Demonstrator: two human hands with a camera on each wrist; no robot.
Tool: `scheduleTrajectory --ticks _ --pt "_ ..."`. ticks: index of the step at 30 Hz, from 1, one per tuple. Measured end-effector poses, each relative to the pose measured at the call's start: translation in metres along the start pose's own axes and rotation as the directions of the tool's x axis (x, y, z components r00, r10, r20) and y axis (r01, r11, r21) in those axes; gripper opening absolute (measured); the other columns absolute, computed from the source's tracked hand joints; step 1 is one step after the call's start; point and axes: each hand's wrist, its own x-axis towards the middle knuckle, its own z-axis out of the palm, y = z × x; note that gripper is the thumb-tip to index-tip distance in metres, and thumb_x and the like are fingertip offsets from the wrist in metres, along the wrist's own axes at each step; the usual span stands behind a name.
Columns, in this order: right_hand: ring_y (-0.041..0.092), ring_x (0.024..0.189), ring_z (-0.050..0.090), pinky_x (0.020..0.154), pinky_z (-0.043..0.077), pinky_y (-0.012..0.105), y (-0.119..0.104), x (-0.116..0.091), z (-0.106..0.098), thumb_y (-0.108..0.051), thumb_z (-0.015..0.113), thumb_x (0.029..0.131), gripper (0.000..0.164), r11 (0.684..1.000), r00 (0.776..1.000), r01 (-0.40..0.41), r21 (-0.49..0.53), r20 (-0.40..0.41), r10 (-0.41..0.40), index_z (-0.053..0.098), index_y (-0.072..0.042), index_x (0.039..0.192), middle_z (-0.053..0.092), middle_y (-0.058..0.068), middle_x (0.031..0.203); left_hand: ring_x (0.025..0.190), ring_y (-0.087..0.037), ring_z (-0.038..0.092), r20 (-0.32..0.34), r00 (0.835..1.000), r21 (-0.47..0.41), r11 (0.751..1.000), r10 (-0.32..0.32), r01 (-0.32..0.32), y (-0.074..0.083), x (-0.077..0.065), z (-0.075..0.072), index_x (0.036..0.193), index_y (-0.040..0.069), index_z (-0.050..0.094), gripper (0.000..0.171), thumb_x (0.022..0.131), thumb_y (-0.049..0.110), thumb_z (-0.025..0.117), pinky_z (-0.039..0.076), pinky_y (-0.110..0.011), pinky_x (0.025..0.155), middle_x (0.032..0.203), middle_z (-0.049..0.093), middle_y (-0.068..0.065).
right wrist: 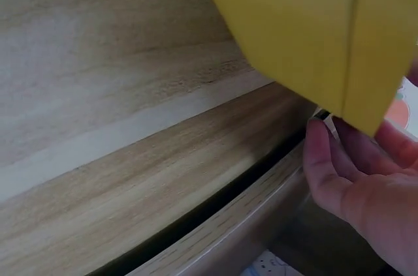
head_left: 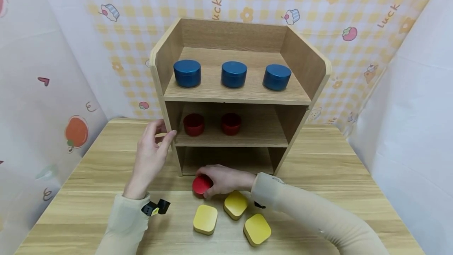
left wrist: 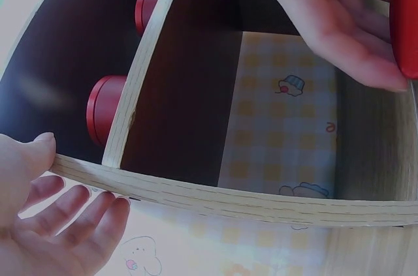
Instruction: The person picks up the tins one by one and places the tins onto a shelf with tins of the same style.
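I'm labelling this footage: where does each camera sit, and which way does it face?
Head: on the head, facing forward and down at shelf and table; sleeves, left grip and right grip show.
Left wrist: on that wrist, facing the shelf's side and red tins; both grips show.
Right wrist: on that wrist, facing a yellow box and the table; right grip shows.
Head and left wrist share shelf, red tins, both grips.

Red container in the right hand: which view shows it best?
Head view: the red container shows most of its top in the right hand. Left wrist crops it at the edge; right wrist shows none clearly.
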Motion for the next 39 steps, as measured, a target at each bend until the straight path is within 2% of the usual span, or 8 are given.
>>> scheduleTrajectory --ticks 5,11,17,24,29,33,36,39 --pt "0.008 0.098 0.050 0.084 0.044 0.019 -0.001 -0.001 0.001 -0.027 0.080 0.081 0.053 1.000 1.000 0.012 -0.004 -0.005 -0.012 0.055 -0.019 0.128 0.056 -0.011 0.107 0.099 -0.024 0.057 0.002 1.000 -0.002 1.000 0.002 -0.002 0.000 0.000 0.001 0.116 -0.004 0.056 0.026 0.094 0.006 0.065 0.048 -0.015 0.080 0.103 0.057 -0.013" --pt "0.009 0.100 0.050 0.086 0.044 0.020 -0.002 -0.005 -0.003 -0.029 0.079 0.081 0.056 1.000 0.999 0.016 -0.019 -0.042 -0.017 0.055 -0.019 0.130 0.056 -0.011 0.111 0.100 -0.024 0.057 0.004 1.000 0.001 1.000 -0.005 0.005 0.000 -0.001 0.002 0.116 -0.004 0.055 0.026 0.094 0.006 0.066 0.047 -0.012 0.079 0.103 0.057 -0.014" --pt "0.007 0.099 0.052 0.089 0.045 0.020 -0.008 -0.014 -0.017 -0.027 0.078 0.083 0.056 0.996 0.989 0.085 -0.014 -0.117 -0.086 0.054 -0.015 0.133 0.057 -0.008 0.114 0.099 -0.024 0.058 -0.002 1.000 0.009 1.000 0.002 -0.002 -0.001 -0.002 0.001 0.116 -0.004 0.055 0.027 0.093 0.005 0.066 0.047 -0.012 0.079 0.104 0.057 -0.015" --pt "0.006 0.103 0.053 0.090 0.046 0.020 -0.015 -0.034 -0.028 -0.027 0.078 0.084 0.055 0.989 0.958 0.145 0.006 -0.250 -0.139 0.055 -0.013 0.132 0.058 -0.004 0.119 0.101 -0.024 0.057 0.011 1.000 0.015 1.000 -0.001 0.001 0.001 -0.001 0.001 0.118 -0.004 0.055 0.028 0.094 0.007 0.065 0.047 -0.012 0.080 0.105 0.057 -0.015" --pt "0.007 0.102 0.052 0.089 0.046 0.021 -0.023 -0.053 -0.038 -0.025 0.078 0.084 0.054 0.984 0.942 0.177 -0.029 -0.286 -0.178 0.056 -0.011 0.131 0.058 -0.004 0.117 0.100 -0.024 0.057 0.010 1.000 0.015 1.000 -0.005 0.005 0.001 0.000 0.001 0.118 -0.003 0.055 0.028 0.094 0.007 0.066 0.047 -0.012 0.080 0.104 0.057 -0.014" --pt "0.007 0.102 0.051 0.088 0.047 0.023 -0.030 -0.072 -0.048 -0.028 0.078 0.083 0.054 0.986 0.931 0.160 -0.046 -0.324 -0.166 0.057 -0.013 0.130 0.058 -0.006 0.115 0.100 -0.024 0.057 0.006 1.000 0.017 1.000 -0.006 0.006 0.001 0.000 0.001 0.118 -0.003 0.055 0.029 0.094 0.007 0.066 0.047 -0.013 0.080 0.104 0.057 -0.014" --pt "0.007 0.101 0.052 0.086 0.049 0.025 -0.033 -0.086 -0.055 -0.031 0.078 0.083 0.054 0.988 0.908 0.148 -0.048 -0.390 -0.155 0.057 -0.014 0.130 0.058 -0.007 0.115 0.100 -0.023 0.058 0.004 1.000 0.018 1.000 -0.004 0.004 0.000 0.000 0.000 0.118 -0.004 0.055 0.029 0.094 0.008 0.066 0.047 -0.013 0.080 0.104 0.057 -0.014" --pt "0.006 0.098 0.054 0.084 0.051 0.027 -0.030 -0.100 -0.063 -0.031 0.079 0.083 0.054 0.987 0.874 0.155 -0.039 -0.461 -0.156 0.058 -0.013 0.130 0.059 -0.007 0.115 0.100 -0.023 0.058 0.001 1.000 0.018 1.000 -0.004 0.004 -0.001 0.000 0.000 0.118 -0.004 0.055 0.029 0.094 0.008 0.066 0.047 -0.013 0.080 0.104 0.057 -0.014"
